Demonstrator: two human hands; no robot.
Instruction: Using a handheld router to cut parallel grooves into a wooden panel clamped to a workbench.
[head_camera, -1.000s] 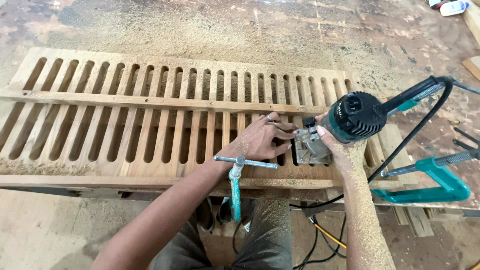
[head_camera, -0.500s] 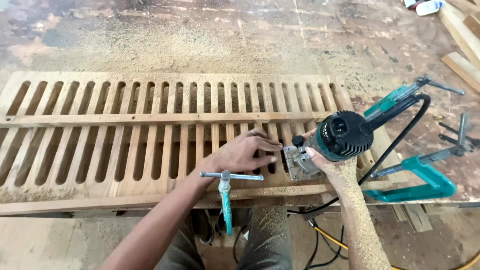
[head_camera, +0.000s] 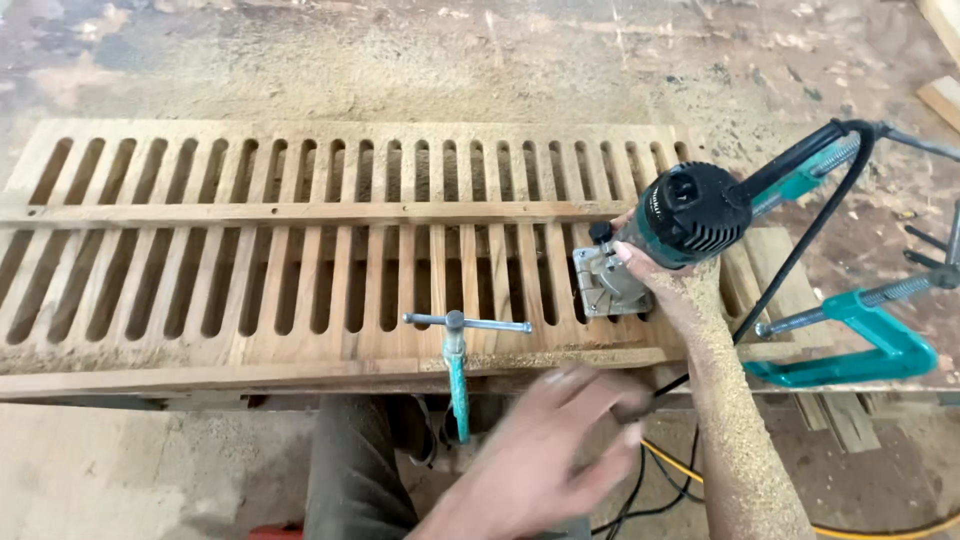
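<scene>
**Currently: router held on the slats, one-handed**

Only the right hand (head_camera: 655, 278) is on the router (head_camera: 690, 215). It is wrapped round the teal-and-black body, fingers closed on it, wrist and forearm coated in sawdust. The router stands upright with its square metal base (head_camera: 605, 285) flat on the panel (head_camera: 300, 270), near the panel's right end and over the lower row of slots. Its cord (head_camera: 805, 235) loops off the top and drops past the bench edge.

The left hand (head_camera: 560, 445) is off the work, low in front of the bench and near the cord. It is badly blurred, so I cannot tell whether it is open or closed, or whether it touches the cord at all.

A front clamp (head_camera: 457, 350) pins the panel's near rail to the bench, and a side clamp (head_camera: 865, 345) sits just beyond the right end. Sawdust lies thick along the near rail and in the left-hand slots.

Judging by this, the work is between cuts: the tool rests on the wood, steadied but not guided by both hands. Any further cut would call for the base kept flat on the slats, a second hand on or beside the base, and the cord kept clear of the bit and of the front clamp's handle.
</scene>
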